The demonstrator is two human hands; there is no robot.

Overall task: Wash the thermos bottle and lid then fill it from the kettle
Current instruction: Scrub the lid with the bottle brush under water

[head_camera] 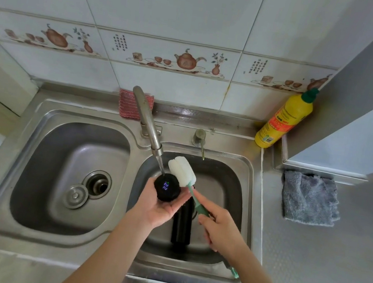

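Your left hand (pixel 159 206) lies palm up over the right basin (pixel 241 188) of the double sink, fingers cupped round the lid (pixel 167 187). The lid is round, matte black, top face toward the camera, with a small lit display reading "22" in blue-violet digits and a green dot above them. A thin stream from the tap (pixel 149 126) lands on the lid's far edge. Your right hand (pixel 222 229) grips the green handle of the brush (pixel 182 171); the handle's tail shows past your wrist near the basin's front rim. The brush head is white sponge, lobed, oblong, tilted up and left, its lower end touching the lid's right edge, just beside the stream. The bottle (pixel 182 228) lies on its side on the floor of the right basin, beneath and between your hands: black, cylindrical, long axis running toward you, its far end hidden under the lid and your fingers; you cannot tell whether it holds water. In the left basin (pixel 31 166) the drain (pixel 97 183) is open, and the metal plug (pixel 75 196) lies just beside it. A red scouring pad (pixel 126 105) leans on the wall behind the tap. A yellow detergent bottle with a green cap (pixel 285 118) stands in the corner on the right. A grey cloth (pixel 309 198) lies folded on the desk (pixel 321 270), right of the sink.
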